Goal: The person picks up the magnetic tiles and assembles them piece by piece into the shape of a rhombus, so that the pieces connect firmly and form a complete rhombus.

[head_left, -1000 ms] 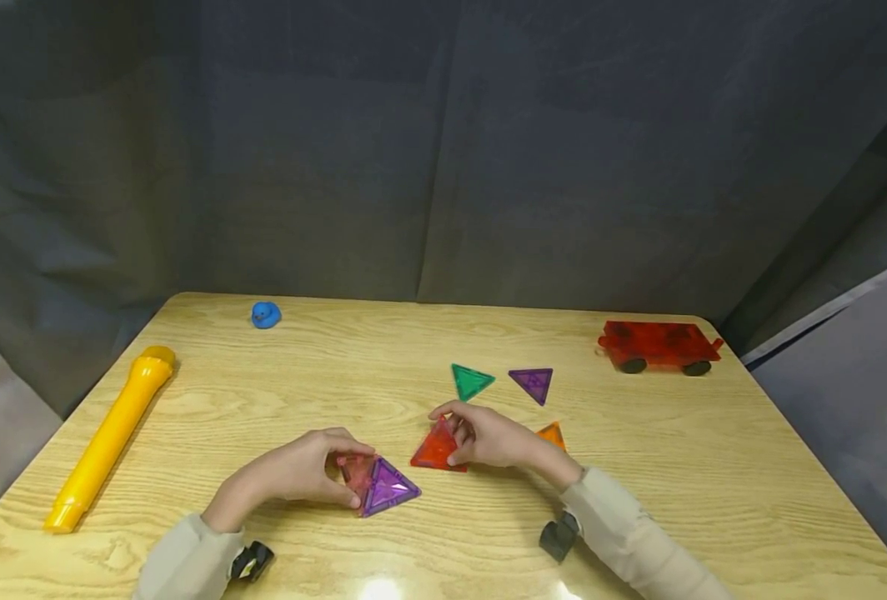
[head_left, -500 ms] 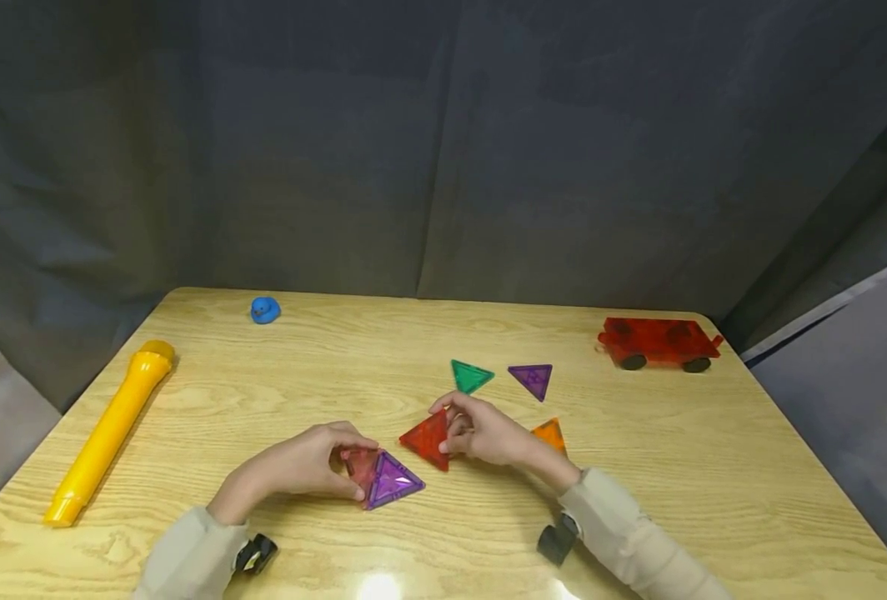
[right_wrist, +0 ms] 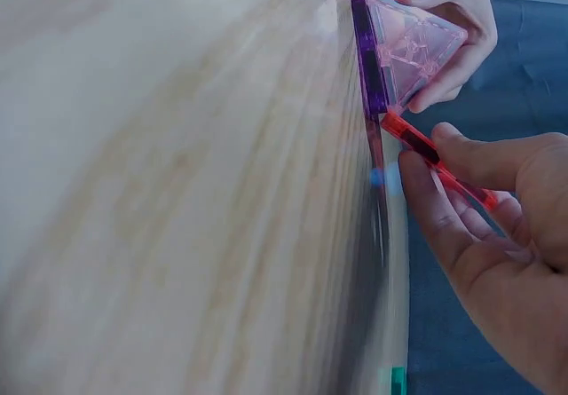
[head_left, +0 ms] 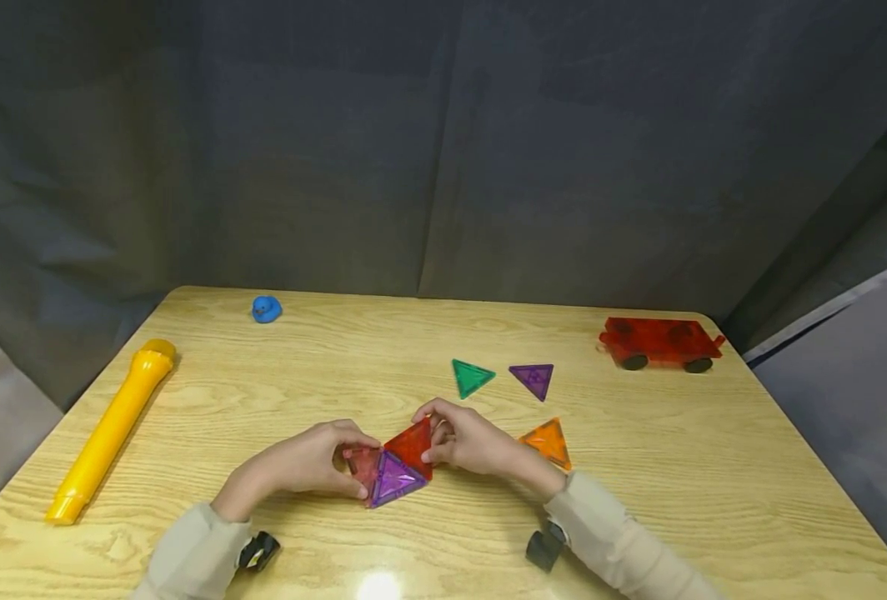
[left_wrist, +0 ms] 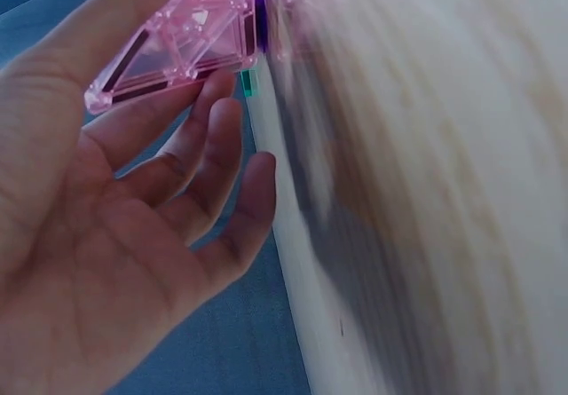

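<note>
My left hand (head_left: 304, 462) pinches a pink triangular magnetic tile (head_left: 361, 467) between thumb and fingers. That tile leans up from the edge of a purple triangular tile (head_left: 397, 481), which lies on the table. In the left wrist view the other fingers are loosely bent below the pink tile (left_wrist: 191, 35). My right hand (head_left: 473, 442) pinches a red triangular tile (head_left: 411, 446) with thumb and fingers. Seen from the right wrist, the red tile (right_wrist: 417, 138) is tilted, its near end meeting the end of the purple tile (right_wrist: 369, 53).
An orange triangular tile (head_left: 548, 443) lies beside my right wrist. Behind are a green triangle (head_left: 472, 379) and another purple triangle (head_left: 533, 380). A red wheeled base (head_left: 661, 342) stands far right, a blue toy duck (head_left: 267, 309) far left, and a yellow tube (head_left: 109, 433) lies at left.
My right hand has moved left with the red tile, turning it and bringing it against the purple tile. My left hand keeps hold of the pink tile, shifted slightly right.
</note>
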Available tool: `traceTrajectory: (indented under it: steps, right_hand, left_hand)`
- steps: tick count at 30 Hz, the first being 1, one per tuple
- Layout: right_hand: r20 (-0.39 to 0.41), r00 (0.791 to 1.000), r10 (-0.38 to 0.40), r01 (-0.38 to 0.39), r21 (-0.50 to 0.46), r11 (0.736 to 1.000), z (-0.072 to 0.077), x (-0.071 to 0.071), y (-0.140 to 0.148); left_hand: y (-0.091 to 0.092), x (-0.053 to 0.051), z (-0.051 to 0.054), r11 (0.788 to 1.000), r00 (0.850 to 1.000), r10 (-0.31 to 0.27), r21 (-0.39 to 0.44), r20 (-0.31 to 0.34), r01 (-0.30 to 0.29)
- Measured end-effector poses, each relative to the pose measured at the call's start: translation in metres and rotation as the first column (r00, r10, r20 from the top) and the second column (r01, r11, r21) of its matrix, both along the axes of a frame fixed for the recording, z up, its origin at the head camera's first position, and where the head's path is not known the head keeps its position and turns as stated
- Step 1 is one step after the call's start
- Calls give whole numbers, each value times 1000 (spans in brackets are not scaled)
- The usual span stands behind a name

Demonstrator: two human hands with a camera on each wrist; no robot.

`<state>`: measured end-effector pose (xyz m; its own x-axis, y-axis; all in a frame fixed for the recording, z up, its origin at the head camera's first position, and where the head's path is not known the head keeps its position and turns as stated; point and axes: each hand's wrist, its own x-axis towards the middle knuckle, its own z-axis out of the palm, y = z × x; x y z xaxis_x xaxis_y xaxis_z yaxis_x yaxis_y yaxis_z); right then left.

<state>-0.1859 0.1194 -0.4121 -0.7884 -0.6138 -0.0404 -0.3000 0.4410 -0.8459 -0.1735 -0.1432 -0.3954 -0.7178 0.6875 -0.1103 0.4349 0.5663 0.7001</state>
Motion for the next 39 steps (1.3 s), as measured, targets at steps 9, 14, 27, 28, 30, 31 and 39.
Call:
traceTrajectory:
  steps: [9,14,27,28,30,31,39]
  right_hand:
    - [-14,1000,18,-18,-2,1000,4,5,-1]
    - [10,1000,20,-19,-38,999,4,6,-2]
    - [26,999,46,-44,-75,996,5,11,-7]
    - [26,999,47,-45,-74,996,5,11,-8]
    - [23,998,50,-48,-73,996,5,11,-9]
    - [24,998,52,-50,-74,996,4,11,-9]
    - [5,998,62,-62,-63,996,5,11,-12]
  left_hand:
    - [-1,0,-4,1000,1000,-4,18,-20,4]
    - [0,0,-5,1000,1000,-7,15,-27,7]
    - [4,2,-4,1000,999,-11,19,-32,12]
    - [5,2,-4,1000,999,-12,19,-34,13]
    - [5,3,-3,1000,999,-15,18,-33,15]
    - [6,4,-2,1000,999,-16,18,-36,17]
    - [8,6,0,999,998,-31,4,-57,32]
